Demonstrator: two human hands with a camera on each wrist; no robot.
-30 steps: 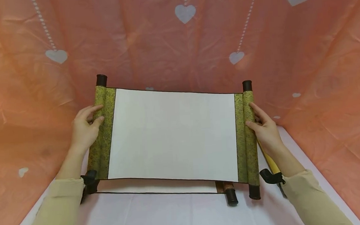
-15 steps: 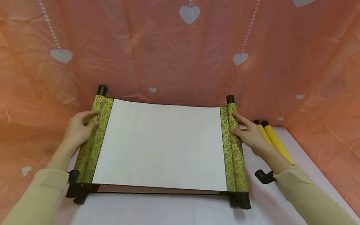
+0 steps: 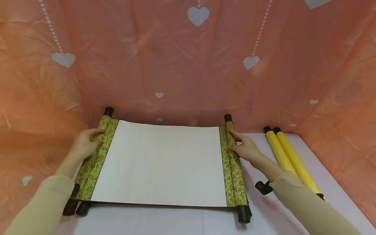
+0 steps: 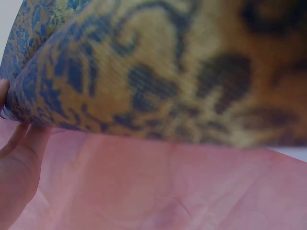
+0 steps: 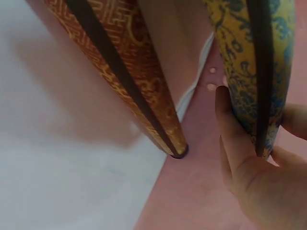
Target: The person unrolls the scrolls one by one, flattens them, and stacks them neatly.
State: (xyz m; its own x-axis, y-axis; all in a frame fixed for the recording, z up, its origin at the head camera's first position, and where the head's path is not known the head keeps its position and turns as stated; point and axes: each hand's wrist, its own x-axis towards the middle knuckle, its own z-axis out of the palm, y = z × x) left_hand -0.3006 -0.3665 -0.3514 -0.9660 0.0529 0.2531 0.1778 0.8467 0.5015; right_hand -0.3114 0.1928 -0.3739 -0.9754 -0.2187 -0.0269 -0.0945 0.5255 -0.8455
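Over white table (image 3: pixel 149 231) and, probably, a mostly hidden brown scroll (image 5: pixel 145 72): holding yellow-green scroll (image 3: pixel 160 164) spread, clamped at opposite rollers (image 3: pixel 238 179) in left hand (image 3: pixel 85 143) and right hand (image 3: pixel 247 149), presumably against curling. Farther right, out of the way: two yellow rolls (image 3: pixel 296 161). Behind: heart-print backdrop (image 3: pixel 171 61).

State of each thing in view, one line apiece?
Green-patterned scroll: spread open, blank side up
Red-brown scroll: underneath, mostly hidden
Yellow rolls: rolled up, side by side
Left grip: holding the green-patterned scroll's left end
Right grip: holding its right end
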